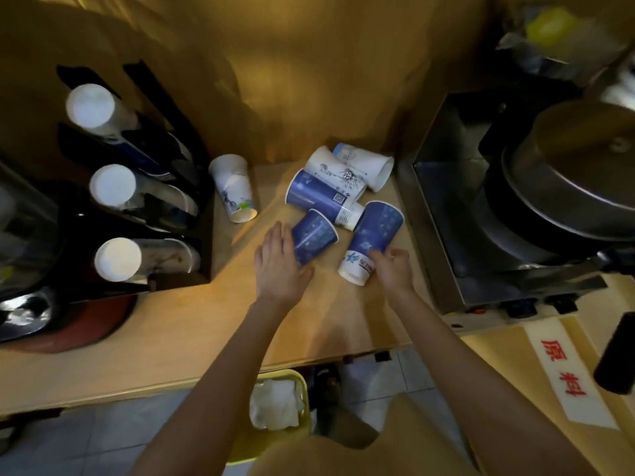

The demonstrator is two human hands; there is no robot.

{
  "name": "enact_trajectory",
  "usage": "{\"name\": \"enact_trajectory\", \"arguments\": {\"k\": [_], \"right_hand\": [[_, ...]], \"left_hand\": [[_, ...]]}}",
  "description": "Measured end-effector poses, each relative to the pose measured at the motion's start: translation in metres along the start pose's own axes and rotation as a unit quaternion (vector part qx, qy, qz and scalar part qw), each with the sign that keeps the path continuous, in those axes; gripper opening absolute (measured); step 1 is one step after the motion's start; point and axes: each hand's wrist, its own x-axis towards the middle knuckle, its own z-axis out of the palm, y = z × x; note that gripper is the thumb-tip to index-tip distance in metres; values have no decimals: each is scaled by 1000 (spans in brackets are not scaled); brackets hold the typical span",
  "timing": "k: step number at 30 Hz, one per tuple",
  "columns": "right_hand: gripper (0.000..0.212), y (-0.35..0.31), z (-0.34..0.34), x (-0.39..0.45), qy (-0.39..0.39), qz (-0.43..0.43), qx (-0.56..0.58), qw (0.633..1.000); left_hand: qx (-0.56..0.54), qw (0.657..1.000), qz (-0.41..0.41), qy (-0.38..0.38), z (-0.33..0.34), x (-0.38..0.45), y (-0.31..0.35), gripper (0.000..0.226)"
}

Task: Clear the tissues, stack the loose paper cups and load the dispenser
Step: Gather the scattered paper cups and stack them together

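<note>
Several loose paper cups lie on their sides on the wooden counter (pixel 192 324). My left hand (pixel 280 264) rests on a small blue cup (pixel 316 237), fingers spread over its base. My right hand (pixel 393 267) grips the white bottom end of a taller blue cup (pixel 374 235). Behind them lie another blue cup (pixel 319 197) and two white printed cups (pixel 364 163). One white cup (pixel 233 188) lies alone near the black cup dispenser (pixel 144 214), which holds three rows of stacked cups. Crumpled tissues (pixel 275 403) sit in a yellow bin below the counter edge.
A steel appliance (pixel 446 207) with a large round metal lid (pixel 577 166) stands close on the right. A dark red-based machine (pixel 62 324) sits at the left. A white label with red characters (pixel 563 369) lies at the right front. A wooden wall backs the counter.
</note>
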Motion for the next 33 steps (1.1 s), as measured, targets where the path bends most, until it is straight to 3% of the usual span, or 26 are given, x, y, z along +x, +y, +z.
{"name": "enact_trajectory", "arguments": {"k": [3,6,11,15,20,28,33], "right_hand": [[67,-2,2,28,-39,97,73,992],[82,-7,4,45,-63,118,65,989],[76,-7,11,60,-59,127,39,989],[71,2,9,59,-31,96,10,995],[70,7,4,51,-22,99,82,991],[41,-27,2,8,-9,-39,197,980],[45,-78,3,-19,-127,-146,205,959]], "left_hand": [[9,998,-49,-47,12,12,-2,85],[-19,994,-88,-59,20,20,-1,84],[-92,988,-120,-6,31,21,-6,72],[-124,986,-111,-5,31,18,-12,70],[-243,961,-125,46,11,14,-11,84],[-328,923,-188,71,13,12,-13,87],[-348,911,-218,48,34,7,-24,77]]}}
